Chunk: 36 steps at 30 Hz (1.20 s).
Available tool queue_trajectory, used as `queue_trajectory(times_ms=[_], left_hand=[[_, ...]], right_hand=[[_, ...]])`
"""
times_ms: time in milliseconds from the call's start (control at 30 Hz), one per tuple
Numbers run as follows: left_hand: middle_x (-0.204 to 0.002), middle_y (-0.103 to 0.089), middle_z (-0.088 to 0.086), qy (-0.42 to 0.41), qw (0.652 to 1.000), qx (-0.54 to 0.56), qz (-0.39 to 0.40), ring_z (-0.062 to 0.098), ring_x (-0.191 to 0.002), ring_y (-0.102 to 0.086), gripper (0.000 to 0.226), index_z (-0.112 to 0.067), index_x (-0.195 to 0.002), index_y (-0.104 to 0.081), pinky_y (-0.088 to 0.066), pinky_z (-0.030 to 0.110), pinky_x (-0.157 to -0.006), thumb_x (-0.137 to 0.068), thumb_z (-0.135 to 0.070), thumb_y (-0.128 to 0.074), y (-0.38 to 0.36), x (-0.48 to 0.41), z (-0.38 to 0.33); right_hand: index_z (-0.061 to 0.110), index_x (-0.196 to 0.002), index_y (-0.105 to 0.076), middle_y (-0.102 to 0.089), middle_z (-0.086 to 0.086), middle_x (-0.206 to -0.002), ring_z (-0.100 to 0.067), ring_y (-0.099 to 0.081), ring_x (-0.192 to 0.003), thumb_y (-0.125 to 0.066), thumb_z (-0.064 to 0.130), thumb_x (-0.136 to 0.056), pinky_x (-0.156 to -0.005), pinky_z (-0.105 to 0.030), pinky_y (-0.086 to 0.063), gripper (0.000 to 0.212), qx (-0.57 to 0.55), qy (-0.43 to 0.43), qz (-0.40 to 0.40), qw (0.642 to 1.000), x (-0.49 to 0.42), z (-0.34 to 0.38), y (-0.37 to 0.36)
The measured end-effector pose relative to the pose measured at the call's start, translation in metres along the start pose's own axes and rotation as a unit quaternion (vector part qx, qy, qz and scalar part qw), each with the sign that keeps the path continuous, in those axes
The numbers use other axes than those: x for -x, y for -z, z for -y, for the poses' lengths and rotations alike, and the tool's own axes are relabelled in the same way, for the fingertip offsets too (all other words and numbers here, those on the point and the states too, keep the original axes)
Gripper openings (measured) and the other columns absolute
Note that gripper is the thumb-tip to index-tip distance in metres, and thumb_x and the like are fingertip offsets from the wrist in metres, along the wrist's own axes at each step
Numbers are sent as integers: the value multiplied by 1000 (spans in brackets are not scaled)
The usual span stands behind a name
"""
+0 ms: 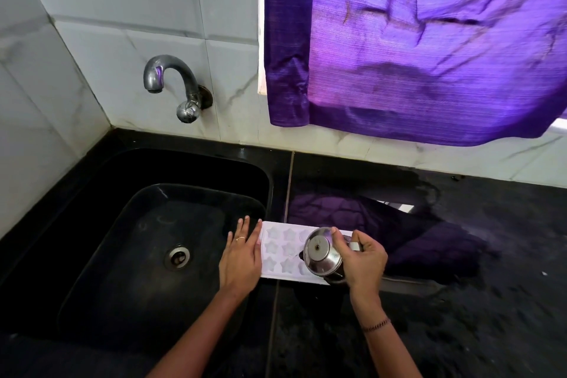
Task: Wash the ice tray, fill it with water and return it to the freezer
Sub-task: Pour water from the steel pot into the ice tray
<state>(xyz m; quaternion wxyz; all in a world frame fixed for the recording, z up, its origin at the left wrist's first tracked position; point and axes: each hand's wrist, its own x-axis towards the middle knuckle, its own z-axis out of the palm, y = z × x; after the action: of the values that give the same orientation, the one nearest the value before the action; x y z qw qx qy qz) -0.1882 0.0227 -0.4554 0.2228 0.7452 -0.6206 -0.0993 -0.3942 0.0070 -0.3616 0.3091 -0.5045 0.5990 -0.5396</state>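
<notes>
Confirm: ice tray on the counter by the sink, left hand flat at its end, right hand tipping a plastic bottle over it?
No bottle: the head view shows the right hand holding a steel jug over the ice tray. Rest stands.

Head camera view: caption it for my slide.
The left hand touches a white star-mould ice tray on the black counter beside the sink while the right hand tips a steel jug over it.
</notes>
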Motion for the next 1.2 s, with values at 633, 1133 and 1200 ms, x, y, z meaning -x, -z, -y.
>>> queue_trajectory(times_ms=[633, 1133, 1200], left_hand=[[-158, -16, 2, -4, 1000, 0, 2, 11, -147, -5, 47, -26, -149, -23, 0, 27, -117, -101, -28, -24, -2, -1, 2], [-159, -16, 1, 0, 1000, -10, 1, 10, -146, -3, 48, -27, -149, -21, 1, 27, -117, -101, -30, -22, -4, -2, 3], [-158, -16, 2, -1, 1000, -7, 1, 10, -146, -4, 48, -26, -149, -22, 0, 28, -117, -101, -29, -23, -4, -2, 3]], right_hand=[[19, -45, -31, -30, 6, -44, -4, -27, -44, -78, 9, -75, -42, -15, -29, 57, -85, -73, -31, 993, -5, -10, 13], [16, -45, -33, -29, 11, -40, -6, -27, -43, -77, 9, -76, -44, -13, -27, 55, -15, -4, -32, 999, -7, -13, 22], [15, -46, -33, -29, 11, -42, -6, -27, -44, -78, 10, -76, -43, -13, -27, 54, -13, -3, -35, 999, -8, -14, 24]])
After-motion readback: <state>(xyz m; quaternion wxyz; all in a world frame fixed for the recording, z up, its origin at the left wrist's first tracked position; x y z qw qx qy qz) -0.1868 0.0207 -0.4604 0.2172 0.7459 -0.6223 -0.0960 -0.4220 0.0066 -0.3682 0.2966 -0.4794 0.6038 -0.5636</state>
